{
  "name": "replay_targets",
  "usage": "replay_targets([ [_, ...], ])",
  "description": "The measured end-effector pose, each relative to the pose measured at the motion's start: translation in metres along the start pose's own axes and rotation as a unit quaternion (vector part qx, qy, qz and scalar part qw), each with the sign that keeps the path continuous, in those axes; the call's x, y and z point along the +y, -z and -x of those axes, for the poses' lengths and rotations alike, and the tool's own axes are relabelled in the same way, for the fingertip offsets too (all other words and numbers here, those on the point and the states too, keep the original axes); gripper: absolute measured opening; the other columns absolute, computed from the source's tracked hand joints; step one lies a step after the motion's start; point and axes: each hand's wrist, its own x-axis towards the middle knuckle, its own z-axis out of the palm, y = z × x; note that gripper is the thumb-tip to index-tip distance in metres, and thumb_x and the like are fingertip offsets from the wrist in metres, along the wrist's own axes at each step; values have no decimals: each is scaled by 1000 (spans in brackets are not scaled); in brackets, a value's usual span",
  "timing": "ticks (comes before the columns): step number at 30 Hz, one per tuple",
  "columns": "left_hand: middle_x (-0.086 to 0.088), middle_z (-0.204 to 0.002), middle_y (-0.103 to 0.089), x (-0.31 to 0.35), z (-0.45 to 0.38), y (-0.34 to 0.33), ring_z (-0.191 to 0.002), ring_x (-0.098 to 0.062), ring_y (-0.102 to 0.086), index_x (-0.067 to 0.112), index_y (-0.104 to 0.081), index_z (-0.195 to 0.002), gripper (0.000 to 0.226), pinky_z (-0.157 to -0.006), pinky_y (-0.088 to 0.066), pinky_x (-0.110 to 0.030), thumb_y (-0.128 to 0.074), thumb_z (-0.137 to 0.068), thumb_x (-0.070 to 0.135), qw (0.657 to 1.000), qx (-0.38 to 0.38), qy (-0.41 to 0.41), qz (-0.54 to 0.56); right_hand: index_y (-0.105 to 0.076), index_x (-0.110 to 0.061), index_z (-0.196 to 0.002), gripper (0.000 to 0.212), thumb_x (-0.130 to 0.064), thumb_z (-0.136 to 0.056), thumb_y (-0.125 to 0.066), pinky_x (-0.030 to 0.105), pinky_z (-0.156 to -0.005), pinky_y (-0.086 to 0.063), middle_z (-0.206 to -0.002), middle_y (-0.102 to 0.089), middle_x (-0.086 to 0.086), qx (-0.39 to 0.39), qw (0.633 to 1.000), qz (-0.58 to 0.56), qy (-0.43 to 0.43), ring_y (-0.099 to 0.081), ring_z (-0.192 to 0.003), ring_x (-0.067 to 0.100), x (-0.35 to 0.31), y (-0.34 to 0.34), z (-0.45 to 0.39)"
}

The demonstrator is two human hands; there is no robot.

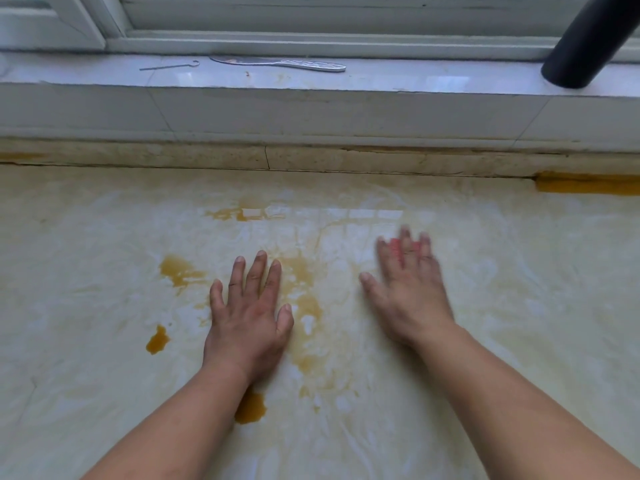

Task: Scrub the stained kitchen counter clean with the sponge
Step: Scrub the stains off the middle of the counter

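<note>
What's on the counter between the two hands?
In the head view, only a smeared amber stain lies between the flat left hand and the right hand, which presses the red sponge.

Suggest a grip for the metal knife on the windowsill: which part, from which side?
Take the knife by its patterned handle, the right-hand end. It lies flat along the sill, blade pointing left, so coming from above, fingers across the handle's width, looks safest. The right hand is nearer but presses the sponge.

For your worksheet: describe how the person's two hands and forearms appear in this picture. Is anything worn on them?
Both forearms are bare, with no sleeves showing to the bottom edge of the frame. The left hand wears no glove, ring or watch. The right hand is also ungloved, but blurred, so a ring cannot be ruled out. Nails look short and unpainted.
</note>
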Motion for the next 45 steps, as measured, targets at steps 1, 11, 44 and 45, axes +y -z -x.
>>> replay_targets([
  [1,9,-160,47,0,0,0,-148,-18,42,31,28,-159,79,-125,11,-56,7,-87,58,1000,-1,1,0,7,-39,-159,77,-73,-92,-10,46,-124,8,-164,30,-3,-14,999,9,45,36,-147,24,-11,-3,3],
  [11,9,-160,46,0,-1,0,-147,-18,43,31,28,-159,80,-124,13,-57,8,-85,59,1000,-6,-3,13,-5,-37,-160,70,-68,-97,-8,39,-125,1,-166,15,-12,31,998,42,-37,20,-153,15,122,28,26],
  [44,8,-159,48,-142,-10,16,-146,-17,46,36,32,-156,90,-124,17,-55,-2,-87,82,1000,-7,-29,-1,-3,-29,-161,62,-45,-102,-14,43,-126,0,-168,18,-4,34,998,-5,54,22,-153,21,-159,-42,1],
  [45,8,-159,49,-142,-10,16,-146,-17,46,36,32,-156,88,-124,17,-55,-5,-89,81,1000,-5,-28,-3,-5,-27,-161,60,-41,-105,-20,44,-125,-1,-168,16,-2,29,999,-3,41,20,-153,23,-162,-35,-22],
])
